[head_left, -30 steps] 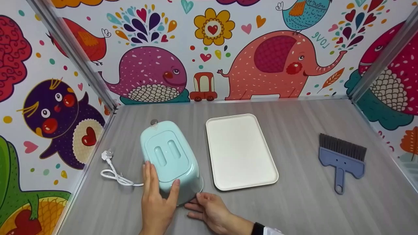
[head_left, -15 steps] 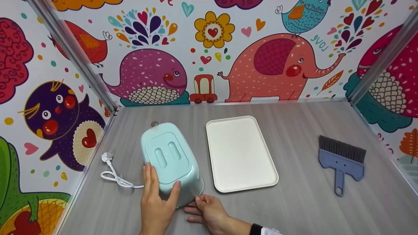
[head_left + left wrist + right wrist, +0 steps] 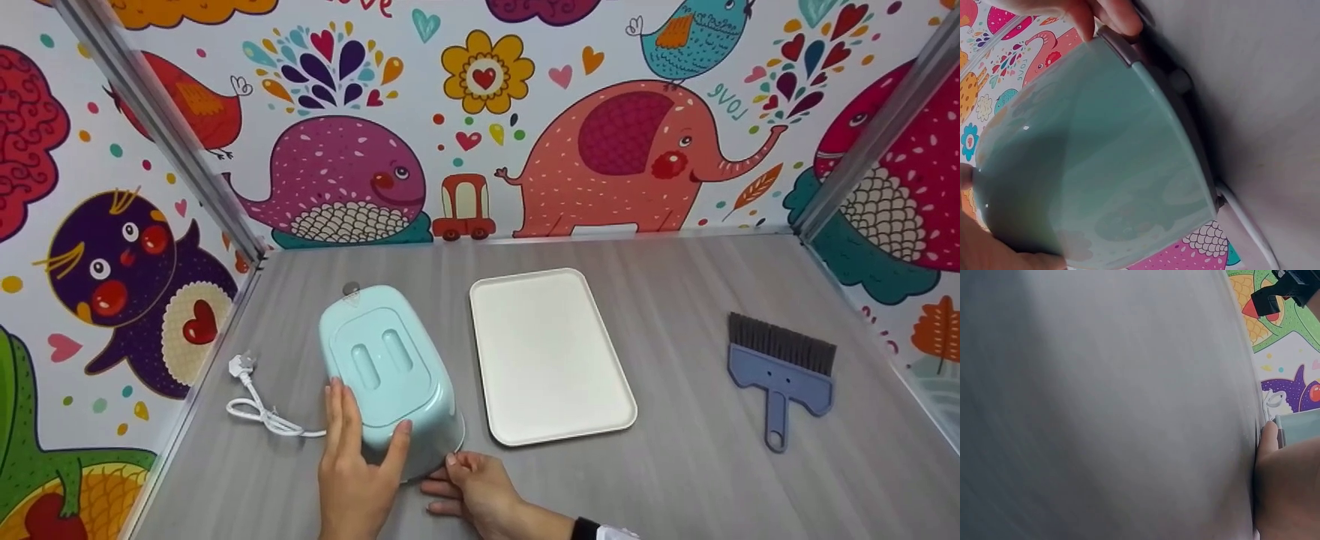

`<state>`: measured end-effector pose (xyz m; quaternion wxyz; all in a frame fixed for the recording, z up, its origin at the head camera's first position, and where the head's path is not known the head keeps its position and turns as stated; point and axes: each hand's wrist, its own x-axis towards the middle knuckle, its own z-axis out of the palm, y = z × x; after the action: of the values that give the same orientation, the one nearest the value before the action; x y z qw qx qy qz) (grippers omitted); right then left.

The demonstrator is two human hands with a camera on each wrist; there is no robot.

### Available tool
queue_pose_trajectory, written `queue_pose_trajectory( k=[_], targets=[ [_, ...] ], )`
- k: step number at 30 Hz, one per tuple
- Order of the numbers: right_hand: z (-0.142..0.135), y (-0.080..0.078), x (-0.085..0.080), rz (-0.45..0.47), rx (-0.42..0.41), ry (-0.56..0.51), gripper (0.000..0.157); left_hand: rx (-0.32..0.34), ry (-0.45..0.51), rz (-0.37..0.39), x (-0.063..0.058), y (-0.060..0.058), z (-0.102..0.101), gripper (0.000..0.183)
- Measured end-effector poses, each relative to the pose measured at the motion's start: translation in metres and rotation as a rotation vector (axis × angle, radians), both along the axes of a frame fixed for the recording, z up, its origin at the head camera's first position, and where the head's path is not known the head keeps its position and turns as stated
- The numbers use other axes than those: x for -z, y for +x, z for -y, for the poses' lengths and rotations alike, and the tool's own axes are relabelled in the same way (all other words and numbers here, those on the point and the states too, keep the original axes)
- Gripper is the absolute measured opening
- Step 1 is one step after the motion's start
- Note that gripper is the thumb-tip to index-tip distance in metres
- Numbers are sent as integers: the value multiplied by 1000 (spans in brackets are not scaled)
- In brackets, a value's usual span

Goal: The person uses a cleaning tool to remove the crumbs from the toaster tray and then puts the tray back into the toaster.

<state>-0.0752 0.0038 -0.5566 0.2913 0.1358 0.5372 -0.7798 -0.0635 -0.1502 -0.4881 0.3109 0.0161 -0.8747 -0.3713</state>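
Note:
A mint-green toaster (image 3: pixel 431 420) with a lid (image 3: pixel 390 371) on top stands left of the middle of the table. My left hand (image 3: pixel 356 472) holds its near left corner, fingers along the side and thumb on the near end. My right hand (image 3: pixel 484 491) is at the base's near right edge, where its thumb and index finger pinch the rim. In the left wrist view, right-hand fingers (image 3: pixel 1120 17) meet a grey-brown strip (image 3: pixel 1119 48) at the base, with a small foot (image 3: pixel 1179 81) and dark gap beneath. The right fingertips are partly hidden in the right wrist view.
A cream tray (image 3: pixel 551 356) lies right of the toaster. Farther right is a blue-grey hand brush (image 3: pixel 780 375) with dark bristles. The toaster's white cord and plug (image 3: pixel 262 412) lie at left. Patterned walls (image 3: pixel 615 165) border the table's back and sides.
The whole scene has shifted slightly in the head view as the camera moves. Both hands keep their places on the toaster, and nothing else has visibly moved.

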Motion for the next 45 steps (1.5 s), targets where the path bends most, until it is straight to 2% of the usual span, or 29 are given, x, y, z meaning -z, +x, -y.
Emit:
queue_pose_trajectory(
  k=[20,29,41,45],
  targets=[
    [-2,3,-3,9,12,28,18,34,-6,-58,1,-1,2,85],
    [-4,3,-4,13,-14,41,18,36,3,-35,1,0,2,85],
    [-8,9,-8,48,-64,36,17,47,-6,-109,4,-1,4,84],
    [-10,9,-8,18,-85,29,19,50,-11,-112,5,-2,3,84]
  ],
)
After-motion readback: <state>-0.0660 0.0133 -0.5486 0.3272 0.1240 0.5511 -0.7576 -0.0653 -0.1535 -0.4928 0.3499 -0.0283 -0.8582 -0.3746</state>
